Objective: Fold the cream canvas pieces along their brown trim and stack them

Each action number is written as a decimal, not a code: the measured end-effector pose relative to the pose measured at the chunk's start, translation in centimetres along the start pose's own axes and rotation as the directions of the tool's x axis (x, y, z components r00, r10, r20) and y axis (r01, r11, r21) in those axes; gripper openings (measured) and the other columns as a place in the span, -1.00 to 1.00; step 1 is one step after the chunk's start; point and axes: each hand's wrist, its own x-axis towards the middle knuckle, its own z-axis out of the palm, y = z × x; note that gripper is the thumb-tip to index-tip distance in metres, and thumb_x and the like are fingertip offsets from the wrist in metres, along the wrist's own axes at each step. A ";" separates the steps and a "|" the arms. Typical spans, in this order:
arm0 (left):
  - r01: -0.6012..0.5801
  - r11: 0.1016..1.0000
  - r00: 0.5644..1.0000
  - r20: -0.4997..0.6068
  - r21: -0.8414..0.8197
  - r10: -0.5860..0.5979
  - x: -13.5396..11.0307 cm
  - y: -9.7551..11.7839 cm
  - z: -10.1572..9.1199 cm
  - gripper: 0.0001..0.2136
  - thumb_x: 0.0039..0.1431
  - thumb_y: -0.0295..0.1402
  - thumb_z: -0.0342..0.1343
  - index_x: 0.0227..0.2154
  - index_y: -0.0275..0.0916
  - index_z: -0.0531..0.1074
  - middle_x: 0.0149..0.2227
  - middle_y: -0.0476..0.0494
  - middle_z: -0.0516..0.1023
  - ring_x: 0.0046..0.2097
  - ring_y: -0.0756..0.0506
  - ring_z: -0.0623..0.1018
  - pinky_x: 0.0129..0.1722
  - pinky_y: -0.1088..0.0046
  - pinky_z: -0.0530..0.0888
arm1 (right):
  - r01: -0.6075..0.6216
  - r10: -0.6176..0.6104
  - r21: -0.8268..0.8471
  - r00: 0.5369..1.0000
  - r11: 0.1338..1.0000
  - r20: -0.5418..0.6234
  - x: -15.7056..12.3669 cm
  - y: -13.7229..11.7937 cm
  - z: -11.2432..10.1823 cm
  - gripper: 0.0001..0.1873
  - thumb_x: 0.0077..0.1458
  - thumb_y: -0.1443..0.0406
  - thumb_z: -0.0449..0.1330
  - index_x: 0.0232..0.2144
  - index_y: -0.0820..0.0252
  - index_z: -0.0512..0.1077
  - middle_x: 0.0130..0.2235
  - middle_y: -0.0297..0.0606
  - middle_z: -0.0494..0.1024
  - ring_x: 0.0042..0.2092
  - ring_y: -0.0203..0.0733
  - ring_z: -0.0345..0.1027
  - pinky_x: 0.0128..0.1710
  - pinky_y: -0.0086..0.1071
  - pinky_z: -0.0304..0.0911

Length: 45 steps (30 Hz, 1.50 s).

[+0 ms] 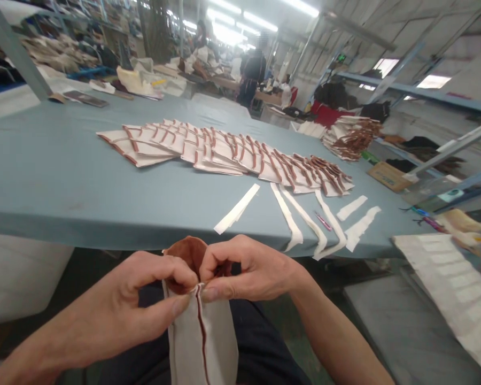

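A tube-shaped piece of off-white fabric [220, 342] with a brown inner side hangs over my lap, a brown-edged seam running down its front. My left hand [152, 299] pinches its top edge just left of the seam. On the other side of the seam, my right hand [244, 270] grips the same edge between thumb and fingers. Both sets of fingertips nearly meet at the seam's upper end. Part of the brown lining [186, 251] stands up behind my hands.
Beyond my hands, a blue-green table [56, 176] bears a long row of overlapping white pieces with brown edges [224, 149]. Closer lie off-white strips [238, 208] and a small pink tool [323, 221]. A stacked pile [350, 136] sits far right. A person [253, 72] stands in the background.
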 end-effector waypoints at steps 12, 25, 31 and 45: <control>0.118 0.980 0.988 0.121 -0.158 -0.099 -0.1 0.8 -0.9 -0.68 0.48 -0.23 0.11 -0.43 -0.11 0.60 -0.45 0.14 0.65 -0.40 0.01 0.60 -0.36 0.63 0.48 | -0.051 0.051 0.032 0.999 0.998 0.001 1.2 0.4 0.9 -0.45 0.14 -0.06 0.58 -0.36 0.18 0.43 -0.35 -0.45 0.43 -0.32 -0.33 0.28 -0.31 -0.43 0.24; 0.255 0.910 0.965 0.147 -0.326 -0.217 -0.7 0.2 -0.3 -0.55 0.52 -0.03 0.12 -0.44 -0.19 0.56 -0.45 0.05 0.53 -0.44 -0.01 0.49 -0.46 0.58 0.41 | -0.073 0.065 0.160 0.996 0.984 0.054 1.5 1.9 0.9 -0.39 0.17 -0.17 0.54 -0.32 0.19 0.43 -0.34 -0.45 0.42 -0.32 -0.33 0.24 -0.32 -0.41 0.23; 0.283 0.884 0.957 0.164 -0.373 -0.237 -1.1 -0.5 0.0 -0.53 0.53 0.00 0.11 -0.44 -0.20 0.52 -0.43 0.04 0.46 -0.42 -0.01 0.42 -0.46 0.57 0.38 | -0.039 0.032 0.148 0.998 0.988 0.047 1.3 2.0 0.9 -0.46 0.25 -0.10 0.51 -0.28 0.22 0.47 -0.33 -0.43 0.44 -0.32 -0.33 0.25 -0.30 -0.41 0.23; 0.303 0.892 0.952 0.151 -0.335 -0.266 -1.2 0.2 0.0 -0.55 0.48 -0.03 0.14 -0.50 -0.19 0.47 -0.48 0.08 0.36 -0.44 0.01 0.34 -0.47 0.58 0.30 | -0.034 0.032 0.135 0.999 0.990 0.014 1.4 1.5 1.5 -0.57 0.26 0.05 0.51 -0.33 0.22 0.46 -0.40 -0.47 0.39 -0.39 -0.36 0.17 -0.38 -0.44 0.14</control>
